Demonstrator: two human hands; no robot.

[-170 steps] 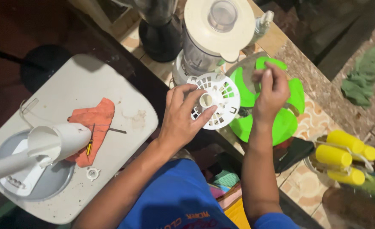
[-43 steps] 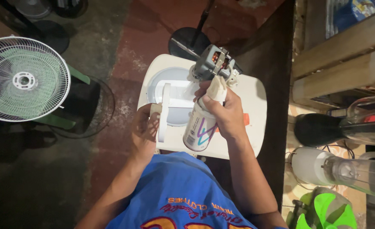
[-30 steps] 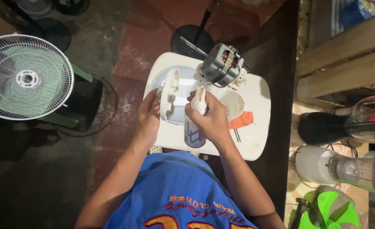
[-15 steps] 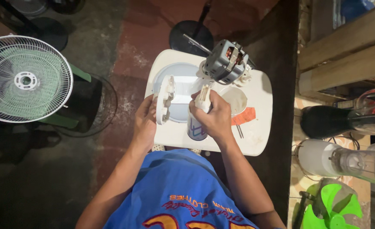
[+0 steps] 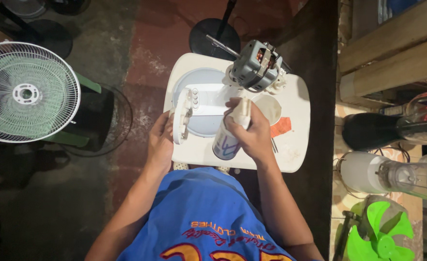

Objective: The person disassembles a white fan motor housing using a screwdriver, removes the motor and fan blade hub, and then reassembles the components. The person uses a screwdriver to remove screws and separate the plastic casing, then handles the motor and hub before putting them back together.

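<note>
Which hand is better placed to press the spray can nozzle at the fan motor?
Right, most likely. The right hand already grips the spray can just below the fan motor, fingers near its top. The left hand is busy holding the white fan housing.

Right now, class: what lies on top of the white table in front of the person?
On the white table: a grey fan motor, a white fan housing, an orange cloth. The right hand holds a spray can, hiding what lies beneath.
</note>
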